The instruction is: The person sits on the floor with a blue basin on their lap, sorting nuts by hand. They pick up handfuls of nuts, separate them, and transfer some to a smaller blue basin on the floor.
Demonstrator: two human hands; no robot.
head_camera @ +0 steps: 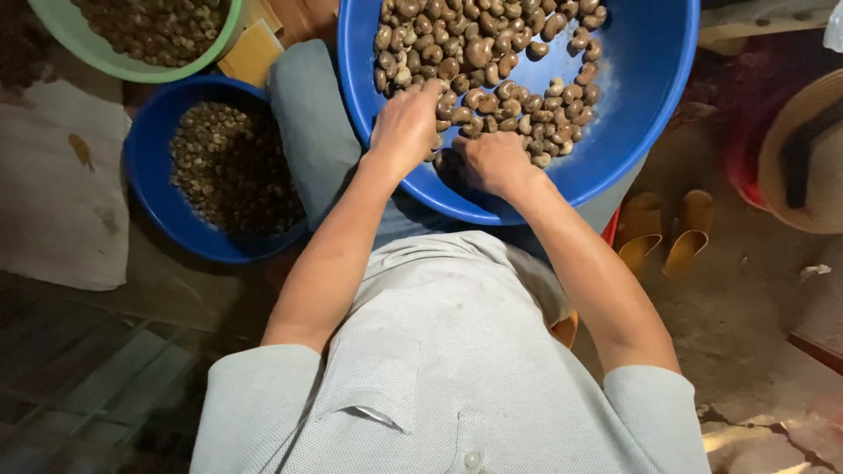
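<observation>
Here the person sits with a big blue basin (645, 79) resting on their lap, its floor covered with a heap of pale brown cashew nuts (492, 61). Both hands are down inside it at the near edge of the heap. The left hand (406, 127) lies knuckles-up on the nuts with its fingers curled down into them; whether it actually grips any I cannot tell, since the fingertips are buried. The right hand (496, 162) sits just beside it, a little nearer the body, loosely curled with its fingers tucked under, and what it grasps, if anything, is hidden too.

To the left on the floor stands a smaller blue bowl (154, 167) holding darker, smaller pieces, and farther off a green bowl (132, 66) with more brown nuts. A pale cloth (57, 193) lies at the far left. On the right a pair of yellow sandals (667, 233) rests on the ground, near a straw hat (803, 154).
</observation>
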